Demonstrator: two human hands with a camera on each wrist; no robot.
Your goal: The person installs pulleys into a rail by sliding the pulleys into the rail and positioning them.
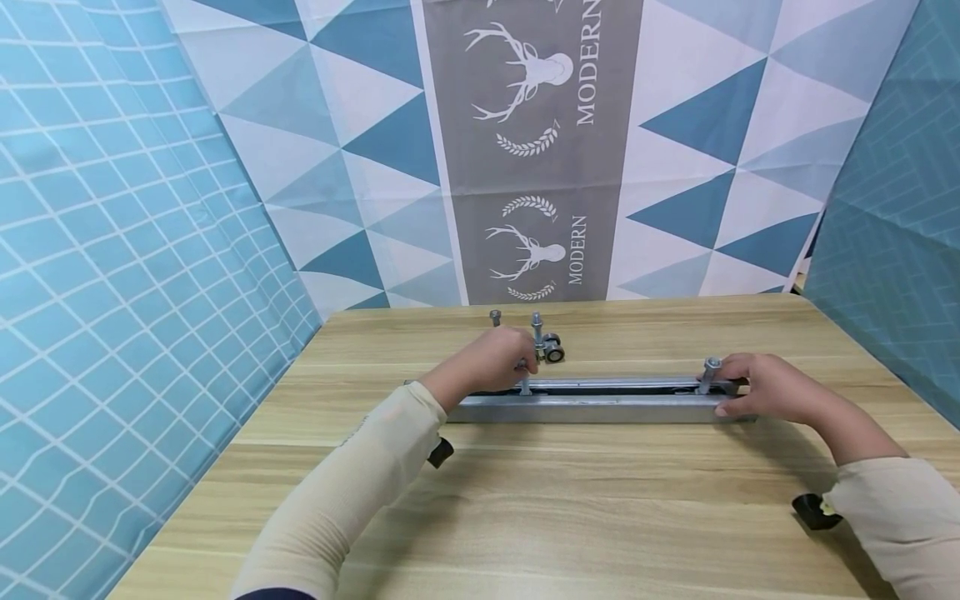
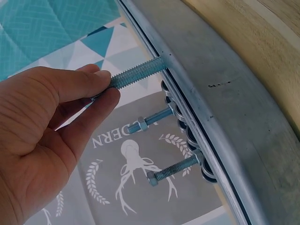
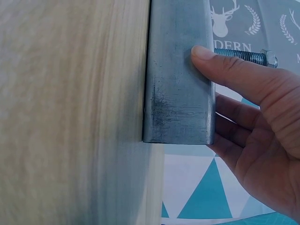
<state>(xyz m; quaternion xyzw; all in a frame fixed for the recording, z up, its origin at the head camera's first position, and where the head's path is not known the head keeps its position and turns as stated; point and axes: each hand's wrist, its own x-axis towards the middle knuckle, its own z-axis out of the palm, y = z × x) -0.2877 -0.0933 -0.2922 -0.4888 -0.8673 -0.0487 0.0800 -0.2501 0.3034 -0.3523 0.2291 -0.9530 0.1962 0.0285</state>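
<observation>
A long grey metal channel rail (image 1: 615,410) lies across the wooden table, its slot facing up. My left hand (image 1: 498,358) is over its left part, and in the left wrist view thumb and fingers pinch the upper end of a threaded bolt (image 2: 138,74) that stands up out of the slot. My right hand (image 1: 776,387) grips the rail's right end, thumb on the near face (image 3: 180,93) and fingers behind. Beside that thumb a second bolt (image 1: 707,375) with a nut (image 3: 270,58) rises from the slot.
Behind the rail stand two roller carriages (image 1: 553,348) with upright bolts (image 2: 176,168), partly hidden by my left hand in the head view. The wooden table (image 1: 585,517) extends in front. Patterned cloths (image 1: 360,167) hang behind and at both sides.
</observation>
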